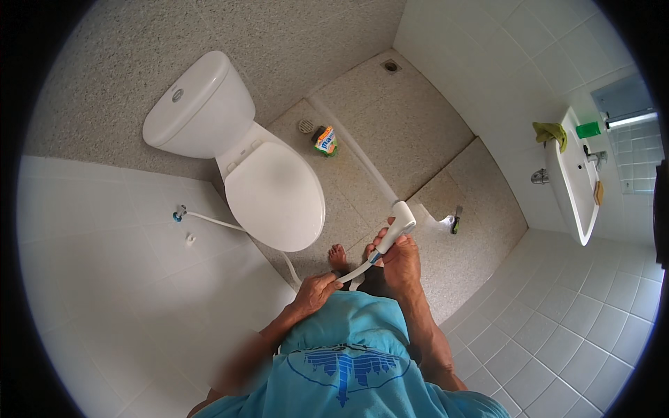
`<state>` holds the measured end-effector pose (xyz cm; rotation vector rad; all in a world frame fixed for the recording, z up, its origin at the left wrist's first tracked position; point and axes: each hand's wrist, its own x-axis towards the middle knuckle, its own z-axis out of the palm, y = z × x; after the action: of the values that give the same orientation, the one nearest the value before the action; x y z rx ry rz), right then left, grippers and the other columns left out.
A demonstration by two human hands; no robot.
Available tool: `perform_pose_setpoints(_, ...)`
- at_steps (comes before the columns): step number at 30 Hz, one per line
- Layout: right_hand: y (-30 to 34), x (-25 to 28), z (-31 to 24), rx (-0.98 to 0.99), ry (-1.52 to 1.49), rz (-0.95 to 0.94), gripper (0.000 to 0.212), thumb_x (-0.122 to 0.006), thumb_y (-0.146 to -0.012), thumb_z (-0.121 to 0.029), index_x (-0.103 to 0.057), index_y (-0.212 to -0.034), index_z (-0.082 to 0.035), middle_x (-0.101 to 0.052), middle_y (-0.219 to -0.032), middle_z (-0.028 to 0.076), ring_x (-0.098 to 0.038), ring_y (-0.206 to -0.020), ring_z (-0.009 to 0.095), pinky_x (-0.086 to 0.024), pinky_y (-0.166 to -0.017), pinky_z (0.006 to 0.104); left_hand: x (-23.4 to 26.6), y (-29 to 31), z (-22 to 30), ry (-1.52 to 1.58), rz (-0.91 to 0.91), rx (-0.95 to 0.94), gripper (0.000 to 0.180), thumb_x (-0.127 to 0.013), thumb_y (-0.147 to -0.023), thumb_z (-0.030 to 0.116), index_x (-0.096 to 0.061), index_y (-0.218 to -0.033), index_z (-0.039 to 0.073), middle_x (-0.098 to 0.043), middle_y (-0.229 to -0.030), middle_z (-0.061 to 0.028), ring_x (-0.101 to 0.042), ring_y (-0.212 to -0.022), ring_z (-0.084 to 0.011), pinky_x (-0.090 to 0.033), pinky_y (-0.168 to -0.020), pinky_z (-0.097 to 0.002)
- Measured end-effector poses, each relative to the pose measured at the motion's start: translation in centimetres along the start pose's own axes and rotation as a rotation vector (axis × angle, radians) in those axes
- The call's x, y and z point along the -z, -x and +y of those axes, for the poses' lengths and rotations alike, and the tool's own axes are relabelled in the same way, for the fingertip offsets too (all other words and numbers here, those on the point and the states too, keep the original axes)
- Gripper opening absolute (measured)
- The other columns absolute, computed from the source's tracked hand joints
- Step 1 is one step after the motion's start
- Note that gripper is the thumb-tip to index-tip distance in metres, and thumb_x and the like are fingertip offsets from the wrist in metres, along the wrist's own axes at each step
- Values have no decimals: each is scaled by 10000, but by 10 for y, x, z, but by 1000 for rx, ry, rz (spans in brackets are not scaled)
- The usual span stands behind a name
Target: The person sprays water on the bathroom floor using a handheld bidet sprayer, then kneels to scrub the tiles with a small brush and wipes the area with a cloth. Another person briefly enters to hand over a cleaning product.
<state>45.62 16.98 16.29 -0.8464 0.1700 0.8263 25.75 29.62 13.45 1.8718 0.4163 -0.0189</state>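
Note:
My right hand (402, 265) is wrapped round the handle of a white bidet sprayer (400, 221), its head raised and pointing away from me. A pale flexible hose (357, 272) runs from the sprayer's base to my left hand (316, 292), whose fingers are closed round it in front of my waist. Beyond that hand the hose passes beside the toilet and up to a wall valve (180, 213). On my left stands the white toilet (275, 195), its lid down. Whether water leaves the sprayer, I cannot tell.
A colourful refill pouch (325, 141) lies on the floor near a round drain (305, 126). A pale low ridge (355, 153) crosses the floor. Right of it lies a dark-and-green-handled tool (456, 220). At the right wall hangs a washbasin (573, 181) with a green cloth (550, 134).

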Motion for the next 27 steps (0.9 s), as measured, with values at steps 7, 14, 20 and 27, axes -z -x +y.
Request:
perform_pose_setpoints(7, 1, 20, 2, -4, -59, 46, 391, -477, -1039, -262, -476, -1326, 4, -635, -1015, 117, -653, -876, 242, -560, -821, 430, -5, -2, -4, 7, -26, -14, 274, -628, -981, 228, -580, -848, -6, -549, -695, -179, -558, -612, -358, -418, -586, -448)
perform_pose_setpoints(14, 4, 67, 13, -36, -196, 255, 363, -429, -1057, -298, -462, -1332, -64, -609, -1005, 103, -640, -869, 259, -553, -840, 480, -18, -13, -13, -101, -147, 46, 304, -599, -993, 282, -593, -836, 22, -589, -732, -204, -606, -679, -403, -442, -601, -478)
perform_pose_setpoints(20, 11, 93, 24, -85, -330, 451, 338, -469, -1046, -309, -517, -1275, -64, -635, -965, 103, -639, -872, 269, -546, -856, 485, -26, -15, -19, -121, -178, 55, 350, -585, -999, 304, -578, -790, 23, -573, -691, -208, -592, -659, -409, -429, -594, -495)
perform_pose_setpoints(27, 25, 107, 25, 20, -340, 458, 354, -466, -1046, -340, -517, -1269, -71, -639, -969, 103, -637, -879, 268, -546, -868, 491, -34, -24, -28, -87, -235, 23, 333, -579, -1000, 293, -591, -825, 11, -575, -707, -212, -584, -658, -406, -420, -610, -485)
